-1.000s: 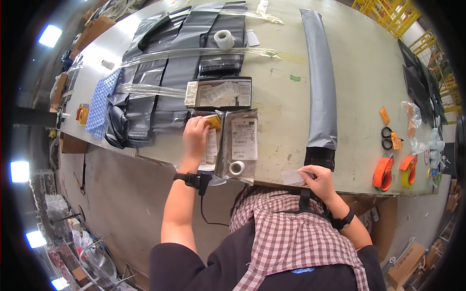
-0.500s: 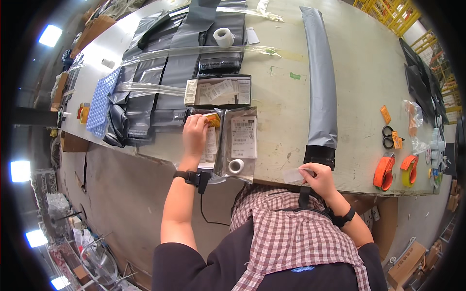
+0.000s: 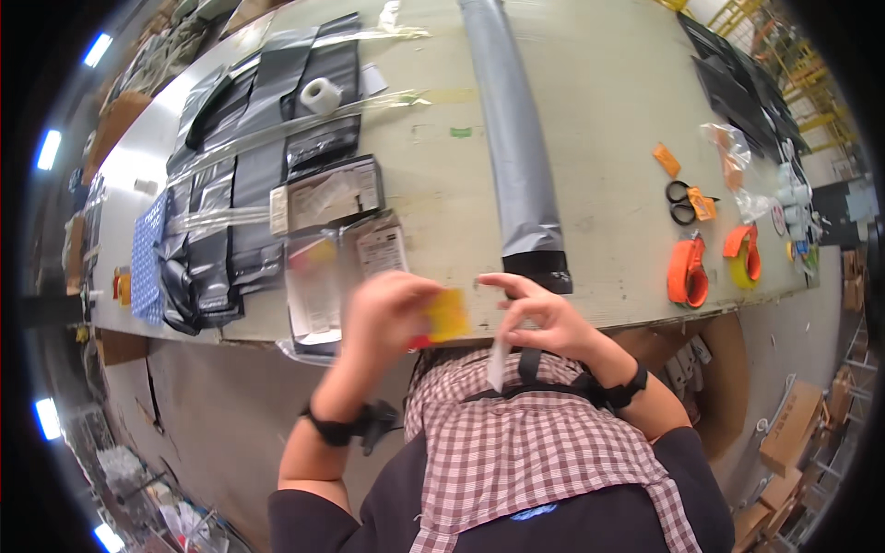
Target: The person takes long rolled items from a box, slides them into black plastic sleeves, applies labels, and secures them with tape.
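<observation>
My left hand (image 3: 392,313) is raised near my chest and grips a small yellow and red packet (image 3: 442,318). My right hand (image 3: 539,318) is close beside it, fingers pinching a thin white strip (image 3: 498,361) that hangs down. Both hands hover over the near edge of the long pale table (image 3: 599,157). Just beyond my left hand lie clear flat bags with paper inserts (image 3: 313,276) on the table.
A long grey roll (image 3: 516,138) runs away across the table. Black bags (image 3: 240,184) and a white tape roll (image 3: 320,95) lie at the left. Scissors (image 3: 682,201), orange tape dispensers (image 3: 687,272) and a clear bag (image 3: 733,157) sit at the right. Cardboard boxes (image 3: 793,424) stand on the floor.
My left hand lifted the yellow packet off the flat bags and brought it toward my chest. My right hand left the table edge and moved in next to it with the strip.
</observation>
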`<act>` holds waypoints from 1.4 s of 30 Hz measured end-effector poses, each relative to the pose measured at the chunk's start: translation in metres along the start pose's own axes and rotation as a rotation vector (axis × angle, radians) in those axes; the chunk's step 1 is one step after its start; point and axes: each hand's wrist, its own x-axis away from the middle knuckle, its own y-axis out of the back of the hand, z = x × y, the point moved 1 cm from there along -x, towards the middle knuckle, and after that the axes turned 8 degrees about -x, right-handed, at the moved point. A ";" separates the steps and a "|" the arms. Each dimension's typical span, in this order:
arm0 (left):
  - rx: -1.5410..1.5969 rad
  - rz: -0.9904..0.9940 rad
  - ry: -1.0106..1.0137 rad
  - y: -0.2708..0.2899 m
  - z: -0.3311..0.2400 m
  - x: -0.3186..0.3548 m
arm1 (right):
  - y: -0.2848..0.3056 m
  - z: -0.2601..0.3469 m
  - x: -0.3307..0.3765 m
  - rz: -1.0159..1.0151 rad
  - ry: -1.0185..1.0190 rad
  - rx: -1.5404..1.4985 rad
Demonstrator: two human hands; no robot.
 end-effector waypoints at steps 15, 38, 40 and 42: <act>-0.242 -0.080 -0.159 -0.145 -0.016 -0.074 | 0.053 -0.098 0.081 -0.597 -0.697 -0.406; -0.658 -0.181 -0.363 -0.143 0.001 -0.071 | 0.036 -0.120 0.022 -0.587 -0.254 -1.266; -0.617 -0.214 -0.389 -0.150 -0.001 -0.073 | 0.035 -0.136 0.021 -0.620 -0.214 -1.476; -0.628 -0.196 -0.392 -0.151 -0.004 -0.075 | 0.037 -0.116 0.001 -0.722 -0.228 -1.330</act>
